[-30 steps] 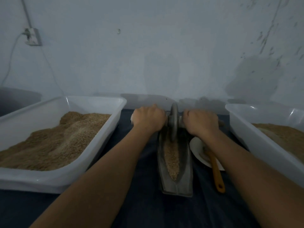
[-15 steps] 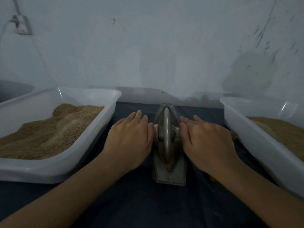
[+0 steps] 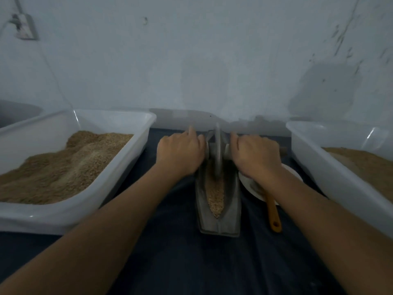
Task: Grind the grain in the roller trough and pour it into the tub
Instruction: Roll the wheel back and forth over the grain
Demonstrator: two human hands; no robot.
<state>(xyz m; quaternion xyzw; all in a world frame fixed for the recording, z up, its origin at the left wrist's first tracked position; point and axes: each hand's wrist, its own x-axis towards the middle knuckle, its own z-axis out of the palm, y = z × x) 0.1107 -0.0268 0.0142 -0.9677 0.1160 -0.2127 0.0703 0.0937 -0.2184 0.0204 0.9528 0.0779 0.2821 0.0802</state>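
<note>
A grey metal roller trough (image 3: 231,209) lies lengthwise on the dark cloth between my arms, with tan grain (image 3: 215,194) in its groove. The roller wheel (image 3: 217,150) stands on edge at the trough's far end. My left hand (image 3: 180,154) covers the axle handle left of the wheel, fingers bent over it. My right hand (image 3: 255,156) does the same on the right, and the handle's tip (image 3: 284,150) pokes out past it. A white tub (image 3: 119,167) heaped with grain is on the left, and another white tub (image 3: 319,167) of finer brown meal is on the right.
A white plate (image 3: 253,190) with an orange-handled spoon (image 3: 273,213) lies just right of the trough, partly under my right forearm. The pale wall stands close behind the trough. A wall socket (image 3: 23,26) with a cable hangs at upper left.
The wheel rolled from the far end toward me with my hands flat on the axle. It is now back at the far end, uncovering the grain in the near groove.
</note>
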